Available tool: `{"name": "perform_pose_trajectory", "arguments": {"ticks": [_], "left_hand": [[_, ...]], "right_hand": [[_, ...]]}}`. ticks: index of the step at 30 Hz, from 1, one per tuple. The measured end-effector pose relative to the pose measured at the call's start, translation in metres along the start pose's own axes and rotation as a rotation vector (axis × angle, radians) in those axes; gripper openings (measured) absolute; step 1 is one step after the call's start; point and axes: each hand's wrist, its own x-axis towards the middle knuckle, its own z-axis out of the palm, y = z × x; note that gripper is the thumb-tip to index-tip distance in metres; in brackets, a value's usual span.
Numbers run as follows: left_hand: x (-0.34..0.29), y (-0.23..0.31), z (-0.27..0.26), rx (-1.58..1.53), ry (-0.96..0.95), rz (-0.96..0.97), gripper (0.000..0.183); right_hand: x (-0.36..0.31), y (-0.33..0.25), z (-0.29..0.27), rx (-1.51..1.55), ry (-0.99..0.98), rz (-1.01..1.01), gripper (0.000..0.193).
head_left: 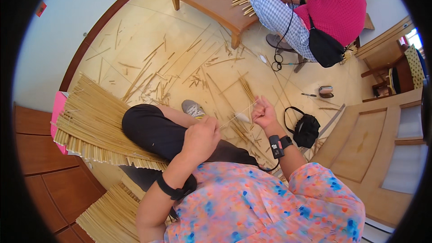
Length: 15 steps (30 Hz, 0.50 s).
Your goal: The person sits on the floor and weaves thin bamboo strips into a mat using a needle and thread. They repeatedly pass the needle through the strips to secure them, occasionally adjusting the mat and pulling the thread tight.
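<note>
A thin pale thread (232,119) runs taut between my two hands, above my lap. My left hand (202,138) is closed in a fist around one end, beside my dark-trousered knee. Farther right and a little higher, my right hand (264,112) pinches the other end with curled fingers. Just under the thread a white cone-shaped thing (243,117), perhaps a thread spool, shows near the floor. To my left lies a mat of straw-coloured stalks (101,123), laid side by side over something pink; neither hand touches it.
Loose stalks (159,81) litter the tiled floor. Another stalk mat (110,216) lies at lower left. A black bag (306,130) sits to my right, near a wooden door (360,153). Ahead, a person in pink (337,13) sits by a low wooden table (202,0) bearing stalks.
</note>
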Motion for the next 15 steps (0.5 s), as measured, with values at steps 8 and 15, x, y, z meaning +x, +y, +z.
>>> {"name": "perform_pose_trajectory", "arguments": {"ticks": [8,15], "left_hand": [[-0.027,0.031,-0.103,-0.149,0.269,0.010,0.013],[-0.156,0.024,-0.214,-0.098,1.043,-0.132,0.019]], "right_hand": [[-0.028,-0.025,0.077,0.005,-0.216,-0.191,0.030],[-0.069,-0.048,0.154,-0.376,-0.426,-0.163,0.039]]}}
